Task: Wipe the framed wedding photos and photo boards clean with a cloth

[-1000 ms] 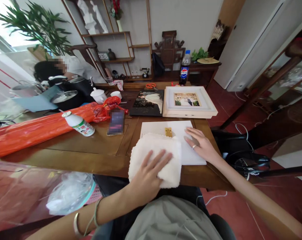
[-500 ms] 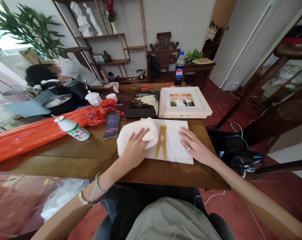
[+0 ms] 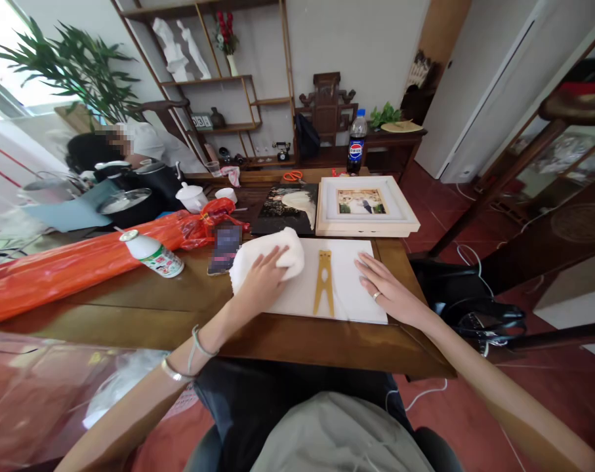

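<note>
A brown wooden desk (image 3: 297,337) runs across a room with a red tiled floor (image 3: 439,208), and a wooden shelf unit (image 3: 206,81) stands at the back wall.

The left hand (image 3: 258,287) rests on a white fluffy cloth (image 3: 245,262), its fingers (image 3: 276,257) stretched over the top and slightly apart; its thumb is hard to make out. The right hand (image 3: 388,292) lies palm down at the right side of a white sheet (image 3: 353,262), fingers extended and close together, with a ring on one of them. The cloth covers the left part of this sheet. Between the hands, on the sheet and apart from both, is a yellow-brown figure (image 3: 323,282) with a small eared head and two long legs; whether it is printed or laid there, I cannot tell.

Just beyond the sheet lie a dark picture panel (image 3: 287,210) showing a white dress and, right beside it, a pale framed photo (image 3: 398,203). Orange-handled scissors (image 3: 292,176) and an upright cola bottle (image 3: 357,145) are behind these. Near the cloth's left edge is a phone (image 3: 225,248); farther left, a white bottle (image 3: 154,254) lies against a long bundle in red plastic (image 3: 71,263). Beyond that are a white teapot (image 3: 191,196) and dark pots (image 3: 159,183).
</note>
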Available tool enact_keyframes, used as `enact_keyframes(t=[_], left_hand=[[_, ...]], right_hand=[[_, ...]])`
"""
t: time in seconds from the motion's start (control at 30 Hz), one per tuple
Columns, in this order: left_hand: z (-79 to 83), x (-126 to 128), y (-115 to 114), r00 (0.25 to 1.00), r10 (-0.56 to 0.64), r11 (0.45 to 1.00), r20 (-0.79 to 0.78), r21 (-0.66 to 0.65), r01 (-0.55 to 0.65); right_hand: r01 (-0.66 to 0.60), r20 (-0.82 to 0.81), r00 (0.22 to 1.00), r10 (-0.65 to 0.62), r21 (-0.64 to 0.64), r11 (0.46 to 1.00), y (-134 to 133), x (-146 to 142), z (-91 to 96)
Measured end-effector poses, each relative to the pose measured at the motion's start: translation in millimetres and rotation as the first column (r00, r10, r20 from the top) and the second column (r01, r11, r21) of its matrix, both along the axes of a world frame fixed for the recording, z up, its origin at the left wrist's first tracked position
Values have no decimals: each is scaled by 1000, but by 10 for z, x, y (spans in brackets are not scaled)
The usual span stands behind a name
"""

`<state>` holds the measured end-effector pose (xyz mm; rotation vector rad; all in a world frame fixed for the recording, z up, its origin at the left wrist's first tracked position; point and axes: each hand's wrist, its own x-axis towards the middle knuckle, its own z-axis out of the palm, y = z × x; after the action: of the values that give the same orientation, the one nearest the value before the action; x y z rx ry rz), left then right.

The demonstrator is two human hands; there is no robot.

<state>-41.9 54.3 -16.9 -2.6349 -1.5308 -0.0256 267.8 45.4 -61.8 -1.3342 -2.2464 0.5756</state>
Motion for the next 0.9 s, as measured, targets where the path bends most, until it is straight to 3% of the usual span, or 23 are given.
enact_keyframes(t=[0.13, 0.23, 0.3, 0.43, 0.53, 0.63, 0.77, 0.83, 0.9], left_hand=[[-29, 133, -563, 980, -198, 980, -24, -5, 198], [-13, 179, -854, 967, -255, 967, -3, -27, 255], [-1, 148, -751, 980, -201, 979, 5, -40, 201], [-13, 33, -161, 1000, 3, 1000, 11, -4, -3], [-38, 51, 25, 1000, 4, 1000, 15, 30, -4], [-86, 175, -228, 982, -189, 982, 22, 33, 188], [-159, 312, -742, 868, -491, 867, 69, 130, 480], [-173, 315, -825, 835, -545, 833, 83, 168, 527], [-158, 281, -732, 852, -515, 855, 96, 135, 501]], right_hand=[[-14, -6, 1000, 14, -8, 1000, -15, 8, 15], [-14, -9, 1000, 14, -10, 1000, -19, 11, 22], [-16, -14, 1000, 16, -10, 1000, -14, 12, 24], [-6, -48, 999, 7, 17, 1000, 10, -6, 15], [45, -73, 997, -39, 80, 996, 27, -44, -9], [84, -80, 994, -75, 125, 989, 30, -78, -43], [100, -71, 993, -92, 120, 988, 22, -82, -74], [95, -59, 994, -89, 108, 990, 22, -72, -79], [73, -46, 997, -69, 100, 992, 25, -61, -80]])
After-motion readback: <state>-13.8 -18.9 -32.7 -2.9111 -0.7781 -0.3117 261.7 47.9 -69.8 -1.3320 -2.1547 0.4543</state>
